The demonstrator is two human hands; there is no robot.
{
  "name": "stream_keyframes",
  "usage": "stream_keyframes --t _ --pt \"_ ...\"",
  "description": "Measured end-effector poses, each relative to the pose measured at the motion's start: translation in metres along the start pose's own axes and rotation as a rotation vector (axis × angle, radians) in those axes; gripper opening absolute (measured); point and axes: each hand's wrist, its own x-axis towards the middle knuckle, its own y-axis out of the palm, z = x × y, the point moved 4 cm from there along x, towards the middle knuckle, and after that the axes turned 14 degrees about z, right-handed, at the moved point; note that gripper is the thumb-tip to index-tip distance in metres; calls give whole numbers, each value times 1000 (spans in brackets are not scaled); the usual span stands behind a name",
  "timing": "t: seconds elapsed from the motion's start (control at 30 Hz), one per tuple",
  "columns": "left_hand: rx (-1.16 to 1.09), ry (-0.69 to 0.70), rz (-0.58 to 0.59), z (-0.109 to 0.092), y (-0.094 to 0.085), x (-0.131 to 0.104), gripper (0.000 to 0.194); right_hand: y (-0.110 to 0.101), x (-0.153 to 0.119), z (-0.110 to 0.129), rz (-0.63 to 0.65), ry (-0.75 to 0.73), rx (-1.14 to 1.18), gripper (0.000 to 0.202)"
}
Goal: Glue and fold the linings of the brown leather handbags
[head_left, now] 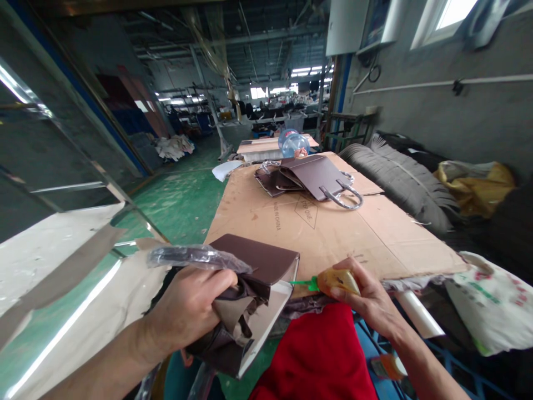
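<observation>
My left hand [194, 308] is closed around the folded dark lining and upper part of a brown handbag [258, 258], which lies partly over the table's near edge. A plastic-wrapped handle [195, 258] sticks out above that hand. Squeezed in my right hand [362, 289] is a yellowish glue bottle [339, 279] with a green nozzle [306, 282]. The thin nozzle tip points left and meets the pale edge of the bag's open panel; whether it touches cannot be made out. Part of the bag's inside is hidden by my left hand.
Cardboard [245, 216] covers the table. Farther back lie more brown bags [314, 172] with wrapped handles, and a clear blue water jug [293, 143]. A metal rack [125, 200] with pale sheets stands left; grey bundles [400, 178] and a white sack [495, 300] are right.
</observation>
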Motion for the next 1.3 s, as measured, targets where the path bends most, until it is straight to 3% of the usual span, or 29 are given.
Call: stream_keyframes --t 0.13,0.3,0.43,0.57,0.77,0.9,1.03,1.17,1.3 --pt "-7 -5 -4 -1 3 -6 12 -4 -3 -2 -87 -4 -5 35" --pt "-25 -18 14 -2 8 -11 15 1 -7 -2 -16 -6 8 30" --pt "-48 -35 19 -1 9 -15 14 -2 -9 1 -143 -65 -80 30" --pt "-54 -32 21 -2 10 -20 11 3 -11 1 -66 -31 -69 30" --pt "-53 -45 34 -4 10 -23 11 10 -18 10 -85 -118 -156 22" --pt "-37 -38 33 -6 9 -25 10 8 -19 14 -169 -161 -232 23" --pt "-12 -38 22 -7 7 -25 10 12 -18 17 -71 -200 -238 18" --pt "-34 -32 31 -9 6 -25 11 13 -22 19 -155 -210 -311 22" --pt "-46 -46 47 -11 4 -25 11 16 -23 20 -84 -187 -286 20"
